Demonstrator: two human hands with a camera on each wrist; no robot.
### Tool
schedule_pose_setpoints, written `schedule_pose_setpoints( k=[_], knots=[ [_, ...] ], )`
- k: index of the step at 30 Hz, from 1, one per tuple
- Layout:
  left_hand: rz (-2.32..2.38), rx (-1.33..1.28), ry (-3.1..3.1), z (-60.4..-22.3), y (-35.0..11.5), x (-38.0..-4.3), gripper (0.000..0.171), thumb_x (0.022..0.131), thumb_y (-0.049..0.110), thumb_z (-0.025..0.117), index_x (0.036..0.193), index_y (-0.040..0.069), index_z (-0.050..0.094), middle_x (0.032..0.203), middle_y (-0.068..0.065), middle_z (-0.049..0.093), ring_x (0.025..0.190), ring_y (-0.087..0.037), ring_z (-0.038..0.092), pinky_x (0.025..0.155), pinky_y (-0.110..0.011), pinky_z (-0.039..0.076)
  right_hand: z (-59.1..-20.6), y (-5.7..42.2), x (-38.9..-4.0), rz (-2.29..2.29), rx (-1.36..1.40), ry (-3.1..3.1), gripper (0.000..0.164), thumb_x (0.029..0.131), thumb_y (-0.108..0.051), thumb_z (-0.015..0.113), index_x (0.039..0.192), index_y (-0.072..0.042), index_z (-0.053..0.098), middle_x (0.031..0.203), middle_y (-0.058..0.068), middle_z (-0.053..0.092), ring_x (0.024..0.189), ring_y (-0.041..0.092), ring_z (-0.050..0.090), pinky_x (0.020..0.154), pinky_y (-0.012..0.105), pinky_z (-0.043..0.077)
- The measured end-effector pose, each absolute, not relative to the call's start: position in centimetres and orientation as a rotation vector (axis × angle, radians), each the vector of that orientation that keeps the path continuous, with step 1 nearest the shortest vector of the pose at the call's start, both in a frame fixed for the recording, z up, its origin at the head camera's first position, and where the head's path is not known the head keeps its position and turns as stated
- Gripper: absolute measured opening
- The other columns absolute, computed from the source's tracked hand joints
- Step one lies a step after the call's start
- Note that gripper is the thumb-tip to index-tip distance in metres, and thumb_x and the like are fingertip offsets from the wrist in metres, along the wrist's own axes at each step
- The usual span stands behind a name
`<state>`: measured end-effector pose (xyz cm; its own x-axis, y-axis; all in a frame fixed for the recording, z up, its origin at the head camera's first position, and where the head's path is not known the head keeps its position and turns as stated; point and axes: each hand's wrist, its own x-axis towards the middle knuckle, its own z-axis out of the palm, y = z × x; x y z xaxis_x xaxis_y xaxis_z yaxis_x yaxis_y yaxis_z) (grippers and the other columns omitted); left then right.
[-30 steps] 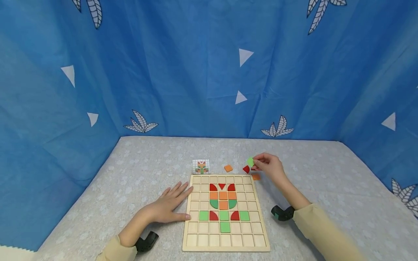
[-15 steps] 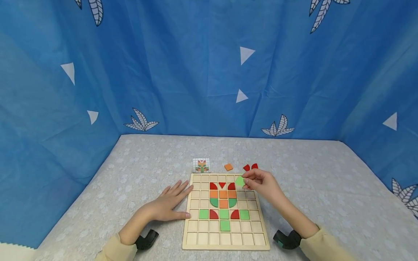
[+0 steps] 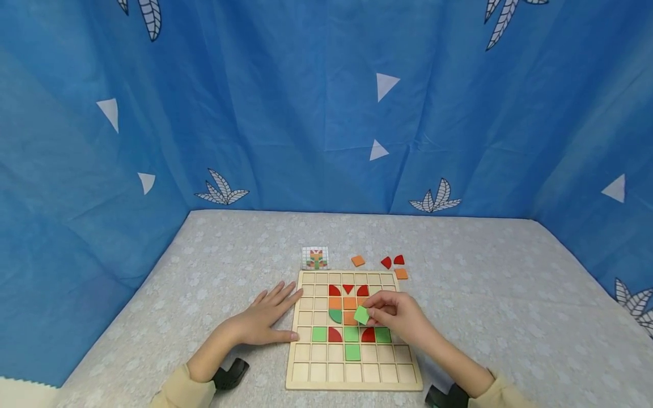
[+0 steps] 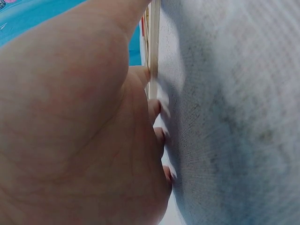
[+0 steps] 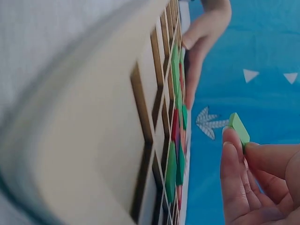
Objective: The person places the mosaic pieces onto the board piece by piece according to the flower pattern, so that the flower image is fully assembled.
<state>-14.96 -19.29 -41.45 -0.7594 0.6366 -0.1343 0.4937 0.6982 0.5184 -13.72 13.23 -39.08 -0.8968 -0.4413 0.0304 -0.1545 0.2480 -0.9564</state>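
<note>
My right hand (image 3: 395,314) pinches a light green square tile (image 3: 361,315) between thumb and fingertips, above the middle of a wooden grid board (image 3: 326,374). In the right wrist view the green tile (image 5: 239,127) stands tilted and clear of the board. My left hand (image 3: 262,320) lies with fingers spread, its thumb and a fingertip at the board's left edge. The left wrist view shows the palm (image 4: 84,140) beside the board's edge (image 4: 153,51). Set in the grid are red quarter-rounds (image 3: 334,335), orange squares (image 3: 335,303), a dark green quarter-round (image 3: 335,316) and light green squares (image 3: 352,352).
Behind the board lies a small pattern card (image 3: 315,258). Loose near the board's far right corner are an orange tile (image 3: 358,260), two red quarter-rounds (image 3: 386,262) and another orange tile (image 3: 401,274). A blue curtain (image 3: 326,113) hangs behind the cloth-covered table (image 3: 245,243).
The right hand has carried the light green tile from the loose pieces behind the board, toward me and left, over the grid's middle. My left hand has kept its place.
</note>
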Motion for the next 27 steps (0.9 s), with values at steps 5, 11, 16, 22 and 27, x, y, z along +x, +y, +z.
schedule_pose_setpoints(
  k=[5,11,16,22,27],
  knots=[
    [0.669,0.894,2.604,-41.4,-19.3,-15.0,0.088,0.086,0.058,0.055,0.151,0.011,0.018,0.154,-0.014,0.008,0.139,-0.036,0.0,0.104,-0.061,0.002,-39.5,12.7,-12.8,-1.658,-0.632,2.256,0.011,0.09,0.003,0.06,0.098,0.003,0.066,0.082,0.008,0.066,0.071,0.026,0.066,0.063,0.034,0.054],
    [0.675,0.899,2.612,-41.5,-19.3,-15.1,0.088,0.087,0.059,0.054,0.151,0.011,0.018,0.154,-0.014,0.008,0.139,-0.036,0.0,0.103,-0.061,0.003,-39.8,12.2,-11.7,-1.593,-0.668,2.234,0.011,0.089,0.004,0.06,0.095,-0.001,0.067,0.078,0.004,0.066,0.068,0.022,0.066,0.062,0.033,0.054],
    [0.673,0.9,2.612,-41.4,-19.4,-15.2,0.088,0.087,0.059,0.054,0.151,0.011,0.018,0.154,-0.014,0.007,0.139,-0.036,0.0,0.103,-0.062,0.003,-39.9,11.9,-11.3,-1.564,-0.666,2.226,0.012,0.088,0.007,0.06,0.093,-0.002,0.067,0.078,0.004,0.064,0.067,0.021,0.065,0.061,0.033,0.054],
    [0.663,0.892,2.616,-41.4,-19.3,-15.2,0.089,0.086,0.059,0.054,0.151,0.011,0.018,0.154,-0.014,0.007,0.139,-0.035,0.0,0.104,-0.061,0.003,-40.0,11.9,-10.5,-1.495,-0.722,2.248,0.009,0.087,0.001,0.064,0.089,-0.007,0.068,0.075,0.0,0.064,0.065,0.016,0.065,0.062,0.029,0.054],
    [0.663,0.894,2.614,-41.4,-19.3,-15.1,0.088,0.087,0.059,0.055,0.151,0.011,0.018,0.154,-0.014,0.008,0.139,-0.035,0.0,0.104,-0.061,0.003,-40.1,11.7,-9.8,-1.435,-0.817,2.284,0.011,0.086,0.002,0.065,0.087,-0.009,0.067,0.073,-0.006,0.063,0.062,0.01,0.063,0.059,0.025,0.052]
  ],
)
